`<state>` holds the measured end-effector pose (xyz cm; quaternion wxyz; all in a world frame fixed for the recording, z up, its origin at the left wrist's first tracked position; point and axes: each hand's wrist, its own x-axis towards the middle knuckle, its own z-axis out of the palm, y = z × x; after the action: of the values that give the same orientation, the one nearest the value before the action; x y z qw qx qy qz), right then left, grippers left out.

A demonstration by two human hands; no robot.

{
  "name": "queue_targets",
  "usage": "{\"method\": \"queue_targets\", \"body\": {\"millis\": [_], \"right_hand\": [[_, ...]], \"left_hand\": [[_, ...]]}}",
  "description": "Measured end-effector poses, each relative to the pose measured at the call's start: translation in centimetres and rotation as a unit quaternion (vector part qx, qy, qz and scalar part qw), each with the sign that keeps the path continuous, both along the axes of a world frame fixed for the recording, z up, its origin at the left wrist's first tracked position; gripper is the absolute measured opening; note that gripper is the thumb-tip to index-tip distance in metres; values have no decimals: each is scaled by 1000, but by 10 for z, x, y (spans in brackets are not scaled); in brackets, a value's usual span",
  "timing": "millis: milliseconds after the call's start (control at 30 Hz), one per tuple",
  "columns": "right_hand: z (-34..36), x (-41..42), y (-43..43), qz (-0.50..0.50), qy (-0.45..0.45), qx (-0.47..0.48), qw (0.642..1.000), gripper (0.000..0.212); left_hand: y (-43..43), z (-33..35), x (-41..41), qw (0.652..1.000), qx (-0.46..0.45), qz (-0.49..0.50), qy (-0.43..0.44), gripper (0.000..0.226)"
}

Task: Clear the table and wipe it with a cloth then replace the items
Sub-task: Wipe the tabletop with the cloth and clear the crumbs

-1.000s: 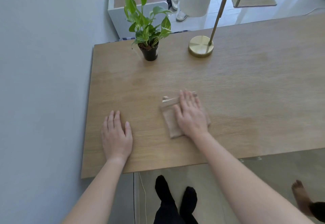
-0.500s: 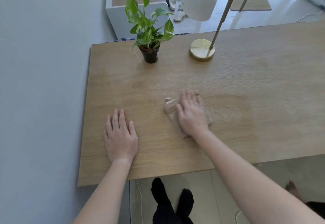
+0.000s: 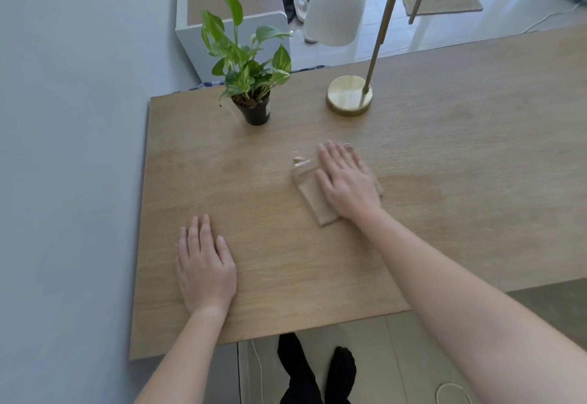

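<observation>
- One wide wooden tabletop (image 3: 444, 213) carries everything. The wiping step looks to be in hand: the right grip (image 3: 347, 181) lies flat, fingers straight and close together, pressing the cloth onto the wood.
- The lamp (image 3: 349, 95) stands beyond the right grip, near the far edge. It has not been cleared off, so the wood under its brass base is probably unwiped.
- The potted plant (image 3: 251, 86) stands beyond the right grip and to its left, also on the wood.
- The left grip (image 3: 205, 264) lies flat on bare wood, left of the right grip, nearer the front edge and apart from it. It holds nothing and seems to brace.
- The cloth (image 3: 313, 200), folded and beige, lies under the right grip's palm, with its left part showing. The next move calls for steady downward pressure in a sliding stroke. It should stop short of the pot and lamp base, or they should be lifted aside first.
</observation>
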<state>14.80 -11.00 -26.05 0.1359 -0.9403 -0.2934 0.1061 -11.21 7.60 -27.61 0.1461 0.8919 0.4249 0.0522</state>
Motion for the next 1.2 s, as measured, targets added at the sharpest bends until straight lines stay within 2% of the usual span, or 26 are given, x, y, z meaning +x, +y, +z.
{"method": "queue_targets", "body": {"millis": [200, 400, 500, 667, 867, 967, 1100, 1200], "right_hand": [[6, 43, -116, -112, 3, -52, 992, 66], [6, 4, -187, -191, 21, -61, 980, 77], [3, -39, -172, -188, 18, -55, 980, 76], [0, -105, -99, -81, 18, -31, 996, 68], [1, -47, -35, -24, 15, -11, 1000, 63], [-1, -20, -21, -59, 15, -15, 998, 64], [-2, -22, -19, -94, 15, -8, 995, 61], [-2, -42, -45, -29, 12, -14, 999, 58]], "left_hand": [[-1, 3, 2, 1000, 0, 5, -1, 55], [-2, 4, 3, 1000, 5, 4, 3, 55], [-2, 4, 2, 1000, 8, 0, 6, 56], [-4, 2, 4, 1000, 12, 0, 8, 56], [-5, 1, 4, 1000, 15, 0, 7, 56], [-3, 0, 3, 1000, 16, 2, 8, 56], [-3, 0, 1, 1000, 18, 4, 9, 57], [-3, 1, -1, 1000, 17, 2, 9, 57]]}}
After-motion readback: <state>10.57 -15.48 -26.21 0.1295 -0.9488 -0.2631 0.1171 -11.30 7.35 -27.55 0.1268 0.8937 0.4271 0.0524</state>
